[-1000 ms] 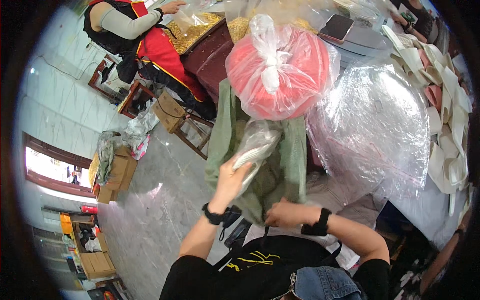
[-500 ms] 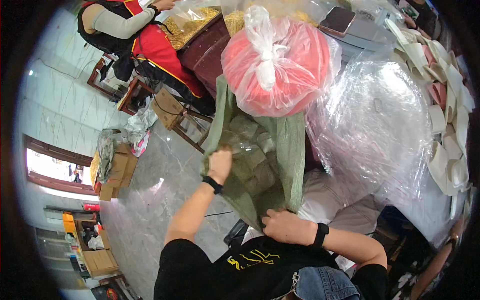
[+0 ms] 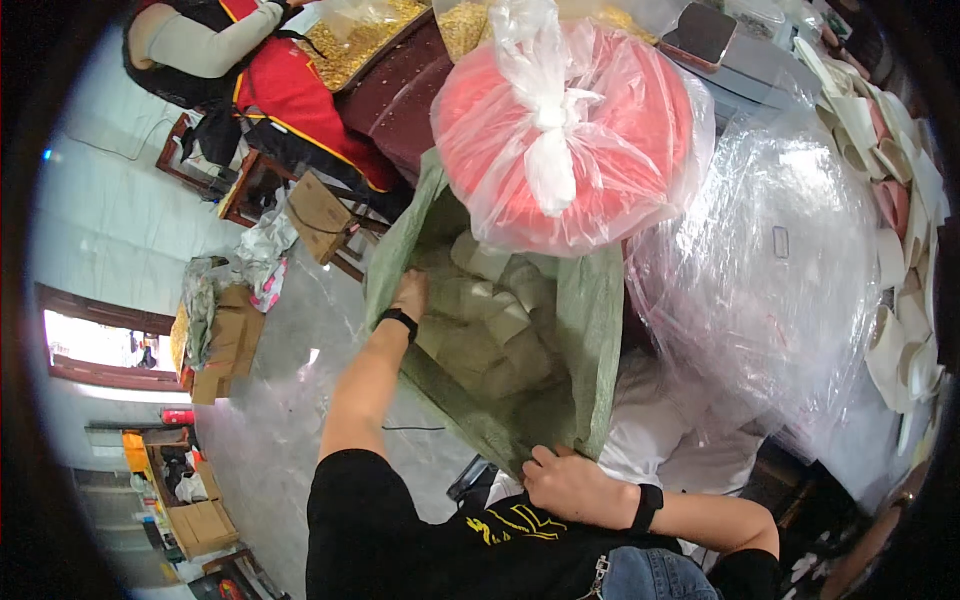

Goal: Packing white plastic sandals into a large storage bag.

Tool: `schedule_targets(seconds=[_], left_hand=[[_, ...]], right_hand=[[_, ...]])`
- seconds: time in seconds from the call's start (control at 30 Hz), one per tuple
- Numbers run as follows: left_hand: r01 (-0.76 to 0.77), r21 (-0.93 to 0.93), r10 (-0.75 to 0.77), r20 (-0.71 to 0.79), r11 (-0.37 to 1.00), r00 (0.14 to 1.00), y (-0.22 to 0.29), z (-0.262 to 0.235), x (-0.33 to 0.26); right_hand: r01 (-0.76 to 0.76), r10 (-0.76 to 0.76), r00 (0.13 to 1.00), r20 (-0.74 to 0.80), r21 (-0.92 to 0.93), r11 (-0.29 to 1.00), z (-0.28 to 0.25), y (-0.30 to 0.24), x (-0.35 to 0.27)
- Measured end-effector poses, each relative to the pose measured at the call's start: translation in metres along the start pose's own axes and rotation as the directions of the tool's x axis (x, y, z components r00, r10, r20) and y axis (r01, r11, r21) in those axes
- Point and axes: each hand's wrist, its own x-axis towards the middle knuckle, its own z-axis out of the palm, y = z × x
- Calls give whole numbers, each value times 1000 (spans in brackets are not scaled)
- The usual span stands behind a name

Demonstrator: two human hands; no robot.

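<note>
Head view: a green woven sack [image 3: 590, 330] stands open beneath a tied clear bag of red goods [image 3: 570, 130], with pale wrapped packs [image 3: 490, 330] inside it. The left hand [image 3: 410, 295] reaches into the sack's left rim, its grip hidden among the packs, so I cannot tell its state. The right hand [image 3: 575, 487] has its grip clamped on the sack's near lower edge. A crumpled clear plastic bag [image 3: 780, 270] lies just right of the sack.
</note>
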Motion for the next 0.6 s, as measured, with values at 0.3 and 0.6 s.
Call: schedule_targets(seconds=[0.3,0.6], left_hand=[[73,-818,-28,70,571,997,116,54,29],[-188,-791,133,-135,582,982,72,57,35]], right_hand=[[-131,121,991,65,177,975,9,14,3],[-95,88,995,53,157,983,-14,22,9]])
